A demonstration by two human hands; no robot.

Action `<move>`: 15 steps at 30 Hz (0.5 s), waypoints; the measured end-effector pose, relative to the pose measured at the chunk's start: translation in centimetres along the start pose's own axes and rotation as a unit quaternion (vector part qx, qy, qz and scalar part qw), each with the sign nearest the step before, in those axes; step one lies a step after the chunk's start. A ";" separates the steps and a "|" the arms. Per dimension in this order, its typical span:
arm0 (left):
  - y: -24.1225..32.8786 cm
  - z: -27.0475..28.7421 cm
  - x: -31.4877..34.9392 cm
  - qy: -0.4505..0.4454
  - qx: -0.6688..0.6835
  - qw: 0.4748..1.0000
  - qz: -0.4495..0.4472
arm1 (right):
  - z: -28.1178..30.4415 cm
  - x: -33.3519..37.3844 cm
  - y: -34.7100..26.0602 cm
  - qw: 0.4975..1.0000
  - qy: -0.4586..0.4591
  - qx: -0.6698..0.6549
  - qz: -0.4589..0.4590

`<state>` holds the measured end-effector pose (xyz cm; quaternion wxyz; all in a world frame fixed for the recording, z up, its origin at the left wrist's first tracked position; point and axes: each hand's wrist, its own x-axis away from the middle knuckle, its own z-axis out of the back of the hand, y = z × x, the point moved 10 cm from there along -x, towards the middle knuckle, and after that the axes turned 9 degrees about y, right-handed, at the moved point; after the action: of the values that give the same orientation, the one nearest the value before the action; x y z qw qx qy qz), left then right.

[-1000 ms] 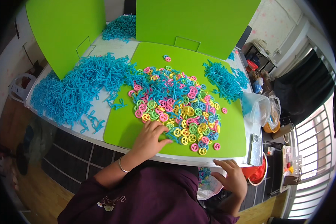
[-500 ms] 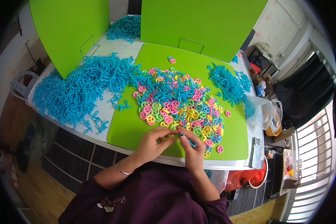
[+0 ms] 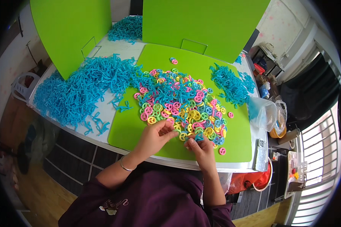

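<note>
My right hand is closed around a blue plastic piece, a forked clip-like part that sticks out above the thumb. Just left of it, my left hand has its thumb and forefinger pinched together; whatever is between the tips is too small to make out. Both hands hover over the near edge of a mixed pile of small spoked plastic rings in pink, yellow, green and blue. More blue forked pieces lie over the middle of that pile.
A green mat lies under the rings. Large heaps of blue pieces sit at left, with a smaller heap at right. Upright green boards stand at the back. A clear plastic bag and a phone-like slab are at right.
The hands have come apart. My left hand has moved slightly up and left toward the rings, while my right hand has shifted a little to the right with the blue piece.
</note>
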<state>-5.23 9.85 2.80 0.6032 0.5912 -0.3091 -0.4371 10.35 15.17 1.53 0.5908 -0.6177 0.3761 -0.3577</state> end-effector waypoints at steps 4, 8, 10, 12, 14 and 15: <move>-2.8 -1.9 1.4 -0.095 0.271 0.934 0.212 | -1.1 -0.3 -0.1 0.998 -0.061 0.010 -0.011; -4.4 -3.0 2.5 -0.099 0.335 0.895 0.278 | -2.8 0.0 -0.9 0.997 -0.070 -0.029 -0.022; -4.7 -3.4 2.7 -0.107 0.348 0.888 0.281 | -2.7 -0.1 -0.9 0.998 -0.046 -0.038 -0.028; -4.7 -3.7 2.8 -0.124 0.356 0.888 0.261 | -2.6 -0.1 -0.4 0.997 -0.064 0.034 0.001; -5.2 -4.1 3.0 -0.117 0.392 0.869 0.279 | -2.6 0.0 -0.2 0.997 -0.071 0.020 -0.004; -5.4 -4.3 3.1 -0.109 0.425 0.848 0.297 | -2.7 0.0 -0.1 0.997 -0.078 0.004 -0.009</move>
<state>-0.94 9.46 -3.48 0.3563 0.6185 -0.6892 -0.1249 7.97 13.89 1.76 0.6176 -0.6449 0.3221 -0.3146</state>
